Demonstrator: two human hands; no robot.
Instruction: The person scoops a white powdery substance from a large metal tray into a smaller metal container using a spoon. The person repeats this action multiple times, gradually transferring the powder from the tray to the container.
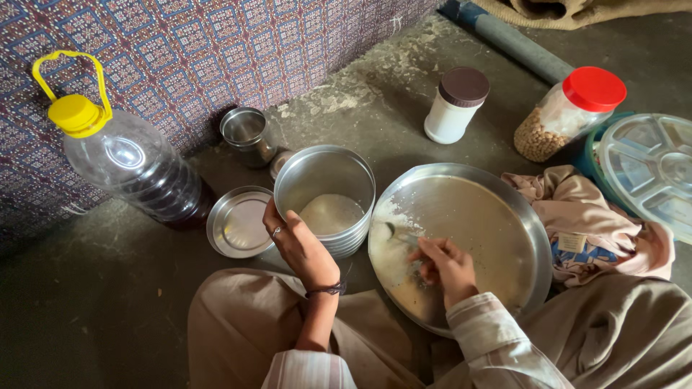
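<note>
— So, how are the hands placed?

— Left hand [299,243] comes up from the lap, wrist bent, palm against the near wall of the round steel canister [326,194], fingers curled over its rim — gripping it. White flour lies at the bottom of that canister.

— And the other?

— Right hand [447,268] rests inside the wide shallow steel platter [497,216], fingers bunched and pinching the handle of a metal spoon [398,233]. The spoon's bowl points to the platter's left edge, where a smear of white flour sits. The forearm, in a striped sleeve, crosses the platter's near rim.

— Where do the two vessels stand?

— On the dark concrete floor [86,302], touching side by side, just ahead of the knees.

— Around them?

— A flat steel lid [238,223] lies left of the canister; a small steel cup [246,134] is behind it near the patterned wall. A clear plastic bottle with yellow cap and handle [130,162] lies toward the floor's left edge. Farther back: a white jar with brown lid [455,105] and a red-lidded jar of chickpeas [569,112]. A pinkish cloth [591,223] is bunched right of the platter.
</note>
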